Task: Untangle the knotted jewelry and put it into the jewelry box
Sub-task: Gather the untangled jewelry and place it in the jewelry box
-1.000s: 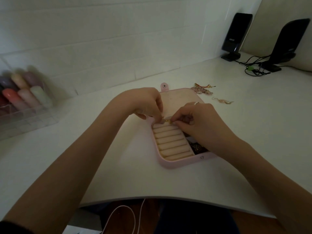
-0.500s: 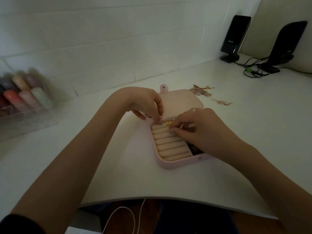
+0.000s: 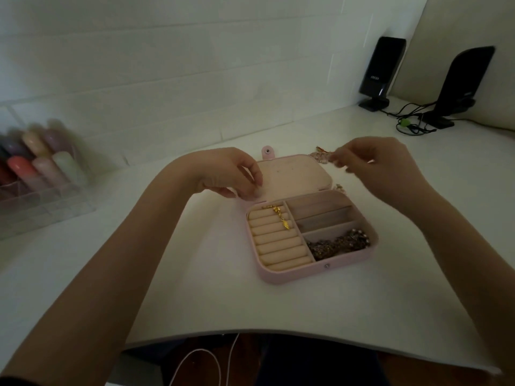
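Jewelry (image 3: pixel 320 156), a small tangled pink-gold cluster, lies behind the open jewelry box (image 3: pixel 312 238), at the right hand (image 3: pixel 373 165)'s blurred fingertips; whether it is grasped cannot be told. Left hand (image 3: pixel 231 174) hangs relaxed, empty. Likely light, limp, snag-prone; best pinched at one loose strand.

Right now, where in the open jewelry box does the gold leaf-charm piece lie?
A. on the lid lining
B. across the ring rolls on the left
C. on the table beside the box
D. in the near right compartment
B: the gold piece lies across the upper ring rolls in the pink jewelry box.
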`<action>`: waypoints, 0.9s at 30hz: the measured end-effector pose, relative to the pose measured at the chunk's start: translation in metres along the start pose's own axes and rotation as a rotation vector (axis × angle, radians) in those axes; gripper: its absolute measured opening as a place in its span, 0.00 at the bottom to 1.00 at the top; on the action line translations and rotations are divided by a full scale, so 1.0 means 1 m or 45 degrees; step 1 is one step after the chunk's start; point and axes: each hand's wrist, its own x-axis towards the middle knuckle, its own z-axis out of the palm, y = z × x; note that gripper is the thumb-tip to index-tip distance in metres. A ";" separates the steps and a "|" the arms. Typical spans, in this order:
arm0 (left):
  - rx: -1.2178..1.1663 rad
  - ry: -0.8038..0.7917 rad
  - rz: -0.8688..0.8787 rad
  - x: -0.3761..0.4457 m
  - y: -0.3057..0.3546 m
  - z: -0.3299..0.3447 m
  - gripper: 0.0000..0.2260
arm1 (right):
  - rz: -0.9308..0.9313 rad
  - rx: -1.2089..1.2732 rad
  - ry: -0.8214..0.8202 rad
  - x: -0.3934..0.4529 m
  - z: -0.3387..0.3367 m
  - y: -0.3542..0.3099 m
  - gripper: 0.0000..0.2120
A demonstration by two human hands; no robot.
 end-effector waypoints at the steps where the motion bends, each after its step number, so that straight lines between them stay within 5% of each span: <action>1: -0.007 0.097 0.006 0.000 0.001 0.003 0.05 | 0.028 -0.103 0.015 0.006 -0.004 0.009 0.07; 4: -0.082 0.357 0.086 0.005 0.006 0.017 0.05 | 0.193 -0.352 -0.092 0.022 -0.015 0.042 0.11; 8: -0.069 0.435 0.259 0.016 0.015 0.037 0.06 | 0.358 -0.478 -0.294 0.024 -0.012 0.074 0.16; 16: -0.054 0.609 0.565 0.028 0.022 0.060 0.04 | 0.282 -0.458 0.055 0.015 0.007 0.083 0.06; 27: -0.100 0.612 0.604 0.024 0.019 0.066 0.04 | 0.241 -0.262 -0.043 0.014 0.010 0.076 0.11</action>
